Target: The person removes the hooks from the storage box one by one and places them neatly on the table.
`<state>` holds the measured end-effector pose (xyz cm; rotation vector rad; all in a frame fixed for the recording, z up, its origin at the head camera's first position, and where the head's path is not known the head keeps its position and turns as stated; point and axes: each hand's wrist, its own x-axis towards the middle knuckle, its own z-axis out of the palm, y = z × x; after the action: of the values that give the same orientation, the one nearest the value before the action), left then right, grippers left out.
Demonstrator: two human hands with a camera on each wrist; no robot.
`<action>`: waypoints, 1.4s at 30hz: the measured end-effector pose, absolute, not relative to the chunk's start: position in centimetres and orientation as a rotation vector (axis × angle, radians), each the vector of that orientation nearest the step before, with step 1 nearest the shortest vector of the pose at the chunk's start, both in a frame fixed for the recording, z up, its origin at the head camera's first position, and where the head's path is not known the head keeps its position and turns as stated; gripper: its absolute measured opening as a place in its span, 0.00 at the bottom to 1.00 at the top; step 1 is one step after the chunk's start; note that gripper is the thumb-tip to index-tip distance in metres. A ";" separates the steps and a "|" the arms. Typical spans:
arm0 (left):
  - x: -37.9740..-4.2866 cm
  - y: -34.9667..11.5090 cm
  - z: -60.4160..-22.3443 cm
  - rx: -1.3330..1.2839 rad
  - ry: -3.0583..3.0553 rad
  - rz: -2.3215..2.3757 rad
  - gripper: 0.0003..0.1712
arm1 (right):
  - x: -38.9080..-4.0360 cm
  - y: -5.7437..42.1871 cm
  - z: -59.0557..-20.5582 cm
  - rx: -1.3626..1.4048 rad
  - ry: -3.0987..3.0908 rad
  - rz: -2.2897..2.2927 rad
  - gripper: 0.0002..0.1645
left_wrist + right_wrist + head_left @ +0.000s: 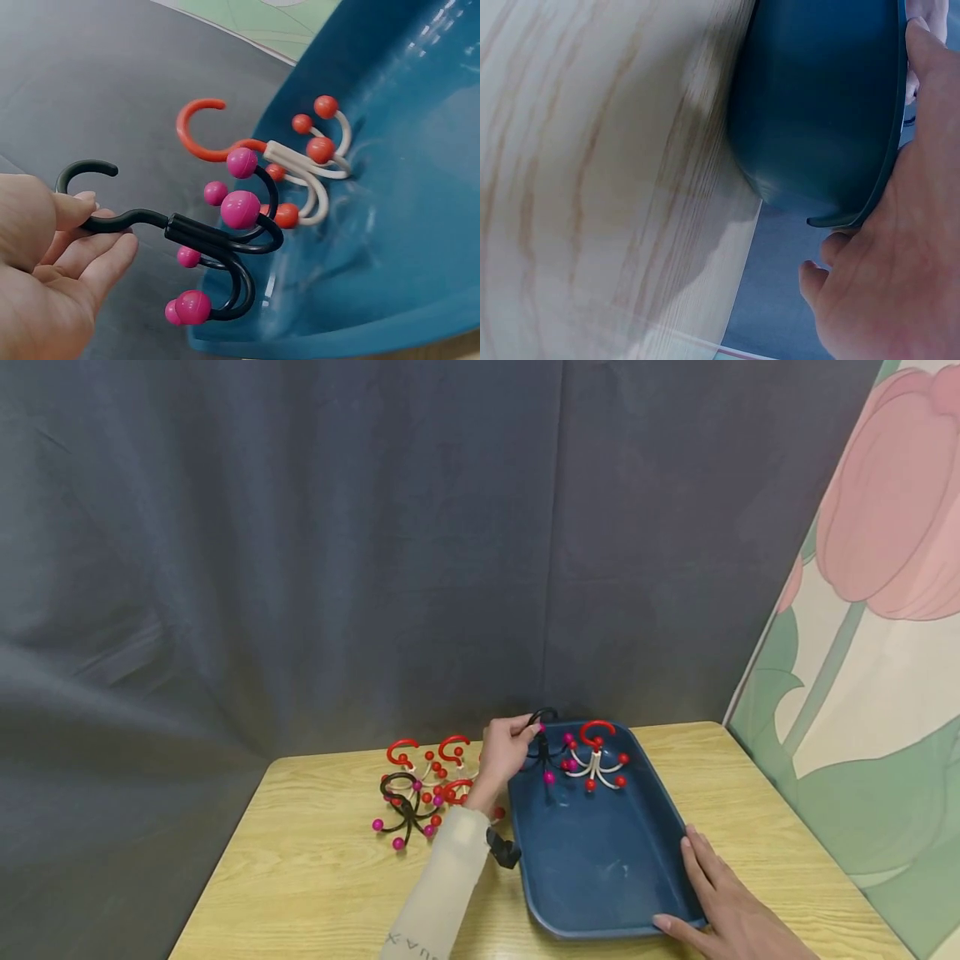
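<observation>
Here, left hand (502, 753) pinches one black hook (201, 234); right hand (729, 902), fingers straight, touches one tray (596, 860).

Open passage from above over the near half of the tray (592, 868), far end obstructed by the white-and-red hook (596, 764), black hook (544, 748) and left hand (502, 752), near right corner by the right hand (720, 902).

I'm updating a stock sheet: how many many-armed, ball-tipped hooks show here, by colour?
Black many-armed hooks with pink balls: 2
White many-armed hooks with red tops and red balls: 4
Total: 6 showing; the overlapping ones could hide more.
</observation>
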<state>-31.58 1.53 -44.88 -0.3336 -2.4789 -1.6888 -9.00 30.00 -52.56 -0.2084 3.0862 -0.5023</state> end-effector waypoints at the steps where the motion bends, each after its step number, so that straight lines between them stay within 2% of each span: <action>1: -31.5 1.4 -44.5 -0.353 -2.475 -1.673 0.13 | -9.0 30.0 -52.5 -0.208 3.088 -0.500 0.72; 15: -30.1 -0.9 -40.6 -0.552 -2.440 -1.571 0.15 | -8.9 30.1 -52.9 -0.214 3.110 -0.486 0.73; 28: -27.2 -3.8 -37.3 -0.719 -2.451 -1.626 0.18 | -9.0 30.3 -53.2 -0.251 3.140 -0.485 0.72; 37: -24.5 -6.0 -36.9 -0.780 -2.467 -1.646 0.18 | -9.2 30.1 -52.6 -0.219 3.081 -0.500 0.73; 42: -22.9 -7.5 -37.3 -0.725 -2.462 -1.686 0.18 | -9.3 30.1 -52.4 -0.190 3.044 -0.537 0.74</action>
<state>-22.88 -7.54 -37.32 -0.7253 -2.4625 -1.6864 -9.30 30.13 -52.38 -0.1896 3.0445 -0.5371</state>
